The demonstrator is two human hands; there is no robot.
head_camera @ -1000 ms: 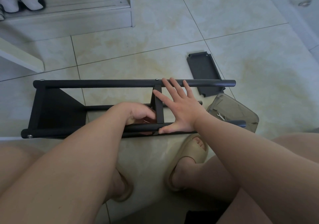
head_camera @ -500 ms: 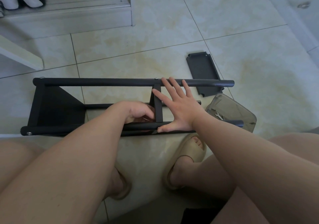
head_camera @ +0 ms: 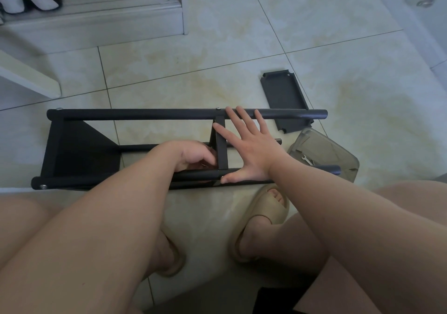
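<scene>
So the black frame [head_camera: 49, 144] is lying on its side on the tile floor [head_camera: 242, 47], right in front of my knees, long tubes running left to right.

My right hand [head_camera: 251, 154] is flat and wide open over the frame's right half. The fingers are spread, with the tips on the far tube [head_camera: 145, 115], the index finger across the crosspiece [head_camera: 221, 149] and the thumb down on the near tube [head_camera: 108, 180].

My left hand [head_camera: 193, 155] is tucked in just left of that crosspiece, where it meets the near tube. The fingers are curled in tight underneath. Honestly I can't tell from this angle whether they've got anything pinched, since the knuckles hide it.

The frame's left end has its solid panel [head_camera: 82, 154] on.

Around the frame:
- A loose panel [head_camera: 283, 96] lies flat just beyond the right end, partly under the far tube.
- A clear plastic box [head_camera: 338, 154] sits by the right end too, with a little wrench [head_camera: 306, 159] inside.
- My slippers [head_camera: 266, 213] are on the near side, toes almost at the near tube.
- A shoe shelf [head_camera: 96, 13] is well beyond the frame's left half.
</scene>
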